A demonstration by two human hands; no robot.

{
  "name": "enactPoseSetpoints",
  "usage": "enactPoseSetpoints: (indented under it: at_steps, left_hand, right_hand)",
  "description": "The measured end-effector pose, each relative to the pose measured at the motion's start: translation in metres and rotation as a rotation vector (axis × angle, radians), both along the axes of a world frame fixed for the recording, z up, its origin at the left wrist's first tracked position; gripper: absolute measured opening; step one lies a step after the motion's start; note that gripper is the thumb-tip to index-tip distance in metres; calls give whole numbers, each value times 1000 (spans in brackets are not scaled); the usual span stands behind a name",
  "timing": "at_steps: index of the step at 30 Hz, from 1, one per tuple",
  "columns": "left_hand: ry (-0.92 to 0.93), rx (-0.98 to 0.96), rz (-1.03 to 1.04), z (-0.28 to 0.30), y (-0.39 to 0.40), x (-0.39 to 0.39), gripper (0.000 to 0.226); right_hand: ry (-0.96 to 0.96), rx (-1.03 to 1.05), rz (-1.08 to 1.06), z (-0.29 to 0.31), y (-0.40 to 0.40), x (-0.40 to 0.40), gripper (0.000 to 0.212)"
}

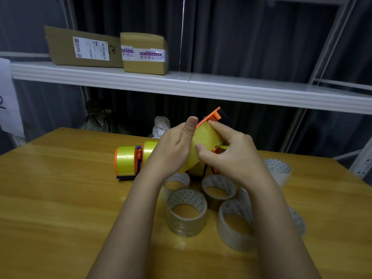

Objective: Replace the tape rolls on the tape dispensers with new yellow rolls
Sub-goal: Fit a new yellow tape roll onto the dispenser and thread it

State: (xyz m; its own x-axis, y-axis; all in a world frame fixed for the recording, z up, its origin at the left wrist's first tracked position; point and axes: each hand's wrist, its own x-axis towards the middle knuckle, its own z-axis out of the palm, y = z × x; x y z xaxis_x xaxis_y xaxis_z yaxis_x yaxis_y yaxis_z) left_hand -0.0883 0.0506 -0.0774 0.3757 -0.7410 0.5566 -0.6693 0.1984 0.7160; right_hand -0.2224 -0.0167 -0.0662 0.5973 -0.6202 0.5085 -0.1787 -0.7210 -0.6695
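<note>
I hold an orange tape dispenser above the wooden table, tilted up to the right, with a yellow tape roll in it. My left hand grips the roll's left side, thumb up. My right hand pinches the yellow tape from the right, forefinger on top. A second orange dispenser loaded with yellow tape lies on the table to the left. Another yellow roll lies behind it, partly hidden by my left hand.
Several clear tape rolls stand on the table under my wrists, one more at the right. A white shelf above carries two cardboard boxes. Bags lie behind the table in the dark.
</note>
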Motion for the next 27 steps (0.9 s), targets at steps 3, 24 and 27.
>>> enactPoseSetpoints:
  at_steps: [3, 24, 27]
  left_hand:
    - [7, 22, -13, -1, -1, 1, 94]
    - [67, 11, -91, 5, 0, -4, 67]
    - [164, -9, -84, 6, 0, -5, 43]
  right_hand:
    - [40, -21, -19, 1, 0, 0, 56]
    - [-121, 107, 82, -4, -14, 1, 37]
    - [30, 70, 178, -7, -15, 3, 77]
